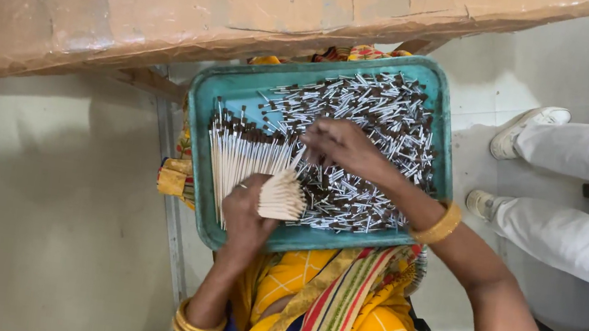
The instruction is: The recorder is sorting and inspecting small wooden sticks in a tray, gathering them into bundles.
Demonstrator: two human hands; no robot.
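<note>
Fingers of the left hand (pixel 248 209) are curled tight around a fanned bundle of pale sticks (pixel 282 196), their bare ends showing toward the camera. The right hand (pixel 343 148) reaches into the loose heap of dark-tipped sticks (pixel 386 117), its fingertips pinched together low in the pile; whether they have hold of a stick I cannot tell. All of it sits in a teal tray (pixel 244 89) on the person's lap, with a tidy row of aligned sticks (pixel 242 154) at the tray's left side. These sticks look very light, thin and stiff, likely to snap if bent and quick to slide apart. Holding them mid-shaft, clear of the dark tips, seems the safest grip. Another person's white-trousered legs (pixel 583 191) stand close by.
</note>
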